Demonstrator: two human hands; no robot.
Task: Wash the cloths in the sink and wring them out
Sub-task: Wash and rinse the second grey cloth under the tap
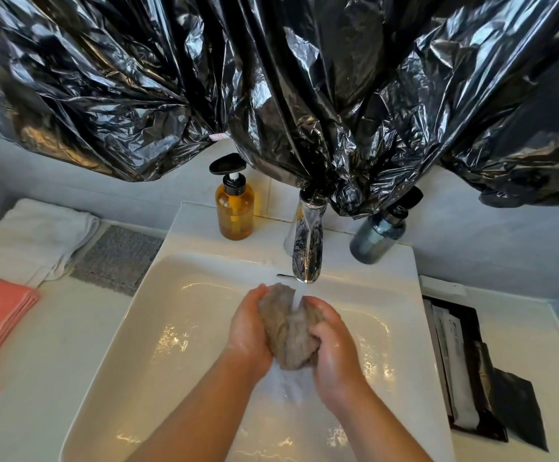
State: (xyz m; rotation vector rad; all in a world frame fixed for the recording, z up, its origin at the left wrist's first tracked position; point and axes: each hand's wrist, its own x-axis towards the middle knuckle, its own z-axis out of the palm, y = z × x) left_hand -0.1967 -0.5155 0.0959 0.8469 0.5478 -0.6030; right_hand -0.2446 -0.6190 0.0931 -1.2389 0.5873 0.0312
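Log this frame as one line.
phase: rinse | left hand, right hand: gripping wet cloth | faucet: running | location: over sink

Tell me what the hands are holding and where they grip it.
Both hands grip one bunched grey-brown cloth under the running tap: the left hand clasps its left side, the right hand its right side.

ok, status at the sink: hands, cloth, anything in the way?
Left hand and right hand both gripping the grey cloth, bunched. Cloth under the running tap, over the sink. Nothing blocking.
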